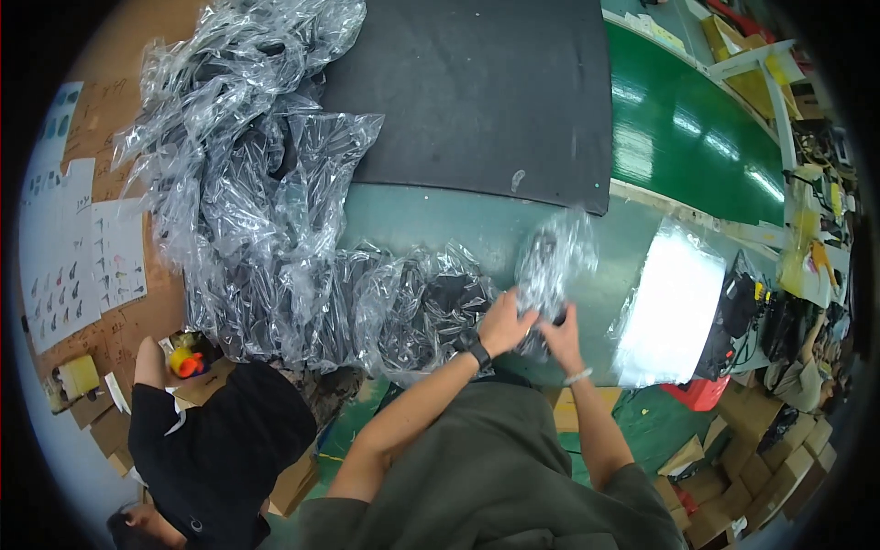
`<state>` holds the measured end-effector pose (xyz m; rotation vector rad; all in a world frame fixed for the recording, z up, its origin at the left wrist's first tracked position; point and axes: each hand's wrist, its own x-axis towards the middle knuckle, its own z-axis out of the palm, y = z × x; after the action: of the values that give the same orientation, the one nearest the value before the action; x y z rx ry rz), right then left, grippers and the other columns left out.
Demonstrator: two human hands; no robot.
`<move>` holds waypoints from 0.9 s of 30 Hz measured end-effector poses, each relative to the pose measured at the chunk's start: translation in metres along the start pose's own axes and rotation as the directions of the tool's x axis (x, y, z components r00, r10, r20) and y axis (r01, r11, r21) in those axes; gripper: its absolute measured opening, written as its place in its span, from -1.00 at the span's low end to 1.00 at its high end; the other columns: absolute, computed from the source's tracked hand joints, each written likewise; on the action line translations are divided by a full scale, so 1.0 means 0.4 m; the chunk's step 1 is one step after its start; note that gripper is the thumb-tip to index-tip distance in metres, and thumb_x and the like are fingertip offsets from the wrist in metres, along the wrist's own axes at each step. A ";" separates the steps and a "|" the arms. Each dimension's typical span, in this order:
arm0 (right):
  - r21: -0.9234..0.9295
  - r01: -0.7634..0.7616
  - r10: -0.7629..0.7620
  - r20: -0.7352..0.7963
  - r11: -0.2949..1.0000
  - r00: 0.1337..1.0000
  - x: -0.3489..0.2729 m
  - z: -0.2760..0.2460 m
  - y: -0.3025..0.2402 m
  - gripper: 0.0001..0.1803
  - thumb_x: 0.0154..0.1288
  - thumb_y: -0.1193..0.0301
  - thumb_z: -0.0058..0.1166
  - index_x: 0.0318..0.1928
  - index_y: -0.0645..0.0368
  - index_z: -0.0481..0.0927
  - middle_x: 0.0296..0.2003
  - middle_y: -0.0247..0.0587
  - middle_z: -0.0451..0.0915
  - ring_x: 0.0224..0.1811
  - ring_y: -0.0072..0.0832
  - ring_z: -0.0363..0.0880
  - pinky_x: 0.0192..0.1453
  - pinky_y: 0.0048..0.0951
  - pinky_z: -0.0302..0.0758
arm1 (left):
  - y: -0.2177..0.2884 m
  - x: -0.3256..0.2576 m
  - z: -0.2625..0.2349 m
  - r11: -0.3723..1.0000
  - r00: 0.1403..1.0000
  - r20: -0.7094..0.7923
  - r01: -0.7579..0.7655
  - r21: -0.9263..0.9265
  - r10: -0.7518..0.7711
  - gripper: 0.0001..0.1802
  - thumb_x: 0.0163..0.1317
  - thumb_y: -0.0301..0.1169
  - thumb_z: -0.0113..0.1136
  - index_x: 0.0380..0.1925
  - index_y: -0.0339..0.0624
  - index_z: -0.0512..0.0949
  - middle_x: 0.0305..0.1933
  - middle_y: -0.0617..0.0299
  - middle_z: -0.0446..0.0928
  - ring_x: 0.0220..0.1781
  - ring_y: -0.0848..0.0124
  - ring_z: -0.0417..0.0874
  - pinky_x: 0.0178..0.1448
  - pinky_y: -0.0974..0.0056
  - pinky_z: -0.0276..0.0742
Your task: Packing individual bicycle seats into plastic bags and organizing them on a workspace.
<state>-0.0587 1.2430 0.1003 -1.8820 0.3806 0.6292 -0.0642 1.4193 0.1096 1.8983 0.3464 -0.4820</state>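
A crumpled bag of clear, glossy plastic with something dark inside (548, 268) is held just over the grey-green tabletop (422, 220), near the front corner of the flat black mat (477, 92). Its film is wrinkled and catches white glare, its far end looks loose and slightly blurred, and the dark contents show through the middle (their shape is too veiled to tell). The left hand (502, 326), with a black band (475, 348) at the wrist, has its fingers closed on the bag's near left side. The right hand (563, 337), above a thin pale bracelet (577, 376), is at the near right end, thumb and fingers apart around a dark bit; whether it grips firmly I cannot tell.

By count: one bag between two hands, one mat, and one stack of flat, shiny clear plastic sheets (674, 307) to the right. On the left spreads one large heap of clear-bagged dark items (266, 220), too tangled to number. One co-worker in a black short-sleeved top (225, 449) is at lower left, and one bright red plastic bin (697, 393) sits beyond the stack's near end.
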 end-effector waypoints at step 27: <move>-0.468 0.295 -0.332 0.003 0.833 0.943 0.167 0.081 -0.389 -0.52 0.18 0.33 0.20 0.07 0.32 0.50 -0.15 0.09 0.62 -0.09 -0.10 0.60 0.05 -0.24 0.50 | -0.262 0.444 -0.955 0.977 0.667 -0.718 0.192 -0.091 -0.198 0.13 -0.04 0.16 0.39 0.34 -0.42 0.15 0.22 -0.30 0.41 0.32 -0.08 0.41 0.39 0.11 0.28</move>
<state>0.0701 1.3347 0.1689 -2.3673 -0.0476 0.4453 0.1069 1.8152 0.0621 1.9863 1.0872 0.1796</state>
